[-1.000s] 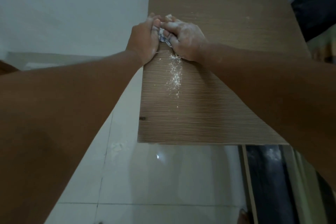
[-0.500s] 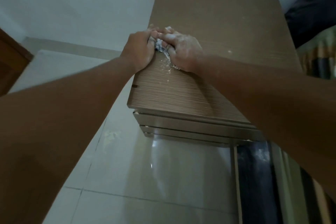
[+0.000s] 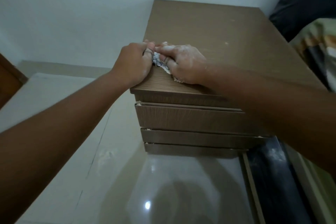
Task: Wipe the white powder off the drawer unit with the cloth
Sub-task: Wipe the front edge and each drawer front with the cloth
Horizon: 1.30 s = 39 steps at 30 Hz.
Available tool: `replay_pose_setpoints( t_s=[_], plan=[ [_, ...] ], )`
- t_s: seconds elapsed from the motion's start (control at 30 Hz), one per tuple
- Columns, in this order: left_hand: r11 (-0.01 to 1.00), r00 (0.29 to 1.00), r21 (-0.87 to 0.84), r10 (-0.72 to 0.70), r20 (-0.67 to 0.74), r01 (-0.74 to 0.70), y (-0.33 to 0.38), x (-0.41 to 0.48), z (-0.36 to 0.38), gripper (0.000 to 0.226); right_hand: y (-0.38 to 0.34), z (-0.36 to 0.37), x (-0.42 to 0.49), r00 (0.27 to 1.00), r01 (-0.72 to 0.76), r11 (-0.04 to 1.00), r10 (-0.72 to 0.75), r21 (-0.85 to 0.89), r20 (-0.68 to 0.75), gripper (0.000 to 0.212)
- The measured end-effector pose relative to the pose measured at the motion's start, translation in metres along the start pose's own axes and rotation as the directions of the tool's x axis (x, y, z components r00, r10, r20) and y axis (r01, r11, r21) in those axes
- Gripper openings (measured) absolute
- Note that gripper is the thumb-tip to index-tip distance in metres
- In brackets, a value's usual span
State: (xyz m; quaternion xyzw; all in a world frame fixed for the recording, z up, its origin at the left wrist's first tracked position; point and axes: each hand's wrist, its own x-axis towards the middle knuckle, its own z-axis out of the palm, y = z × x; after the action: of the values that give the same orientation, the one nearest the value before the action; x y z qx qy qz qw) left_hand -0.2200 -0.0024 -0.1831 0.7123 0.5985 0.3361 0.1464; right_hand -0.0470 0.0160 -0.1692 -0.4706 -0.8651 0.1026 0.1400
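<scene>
The brown wood-grain drawer unit (image 3: pixel 214 29) stands against the white wall, its drawer fronts showing below the top. A small crumpled white cloth (image 3: pixel 157 61) lies on the top near the front left corner, mostly covered by my hands. My left hand (image 3: pixel 133 63) and my right hand (image 3: pixel 183 64) press side by side on it, fingers curled around the cloth. My right hand is dusted with white powder. A little white powder (image 3: pixel 176 78) shows under the right hand's edge, close to the front edge of the top.
Glossy pale floor tiles (image 3: pixel 163 187) lie in front of the unit, with a faint powder smear (image 3: pixel 105 156) at the left. A patterned fabric (image 3: pixel 320 45) and dark bedding sit at the right. A dark gap (image 3: pixel 272 178) runs beside the unit.
Both hands have dragged the cloth toward the front edge of the top. The powder trail seen behind them earlier is gone. The view has tilted, revealing the drawer fronts.
</scene>
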Motion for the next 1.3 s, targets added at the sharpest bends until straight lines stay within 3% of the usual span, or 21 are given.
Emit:
replay_pose_setpoints(
  t_s=[0.17, 0.3, 0.43, 0.6, 0.67, 0.83, 0.93, 1.03, 1.13, 1.3],
  plan=[
    [0.999, 0.999, -0.034, 0.017, -0.049, -0.018, 0.006, -0.041, -0.003, 0.040, -0.016, 0.000, -0.035, 0.997, 0.073, 0.997, -0.072, 0.014, -0.010, 0.040],
    [0.988, 0.976, -0.037, 0.142, -0.166, -0.150, -0.003, -0.075, 0.003, 0.041, -0.026, 0.010, -0.066, 0.983, 0.146, 0.988, -0.150, -0.042, -0.102, 0.036],
    [0.919, 0.859, -0.062, 0.339, -0.383, -0.390, -0.021, -0.102, 0.025, 0.032, -0.028, 0.030, -0.093, 0.901, 0.274, 0.936, -0.330, -0.219, -0.282, 0.035],
    [0.817, 0.700, 0.003, 0.496, -0.514, -0.577, -0.047, -0.119, 0.055, 0.028, -0.031, 0.061, -0.110, 0.791, 0.311, 0.832, -0.495, -0.459, -0.360, 0.031],
    [0.803, 0.677, 0.058, 0.536, -0.504, -0.593, -0.059, -0.134, 0.068, 0.029, -0.029, 0.080, -0.122, 0.776, 0.353, 0.824, -0.523, -0.444, -0.352, 0.031],
    [0.720, 0.670, 0.066, 0.671, -0.319, -0.690, -0.092, -0.167, 0.103, 0.030, -0.001, 0.134, -0.156, 0.863, 0.418, 0.843, -0.485, -0.339, -0.141, 0.038],
    [0.737, 0.689, -0.045, 0.606, -0.398, -0.674, -0.098, -0.171, 0.099, 0.023, -0.003, 0.141, -0.159, 0.874, 0.405, 0.875, -0.455, -0.265, -0.168, 0.045],
    [0.849, 0.766, -0.156, 0.357, -0.535, -0.505, -0.093, -0.164, 0.078, 0.020, -0.022, 0.136, -0.153, 0.859, 0.395, 0.907, -0.420, -0.143, -0.292, 0.043],
    [0.914, 0.841, -0.262, 0.135, -0.523, -0.309, -0.095, -0.150, 0.067, 0.022, -0.033, 0.142, -0.143, 0.818, 0.356, 0.930, -0.358, -0.093, -0.451, 0.044],
    [0.932, 0.869, -0.251, 0.112, -0.483, -0.260, -0.096, -0.139, 0.077, 0.018, -0.037, 0.170, -0.151, 0.674, 0.245, 0.969, -0.141, 0.039, -0.725, 0.036]
  ],
)
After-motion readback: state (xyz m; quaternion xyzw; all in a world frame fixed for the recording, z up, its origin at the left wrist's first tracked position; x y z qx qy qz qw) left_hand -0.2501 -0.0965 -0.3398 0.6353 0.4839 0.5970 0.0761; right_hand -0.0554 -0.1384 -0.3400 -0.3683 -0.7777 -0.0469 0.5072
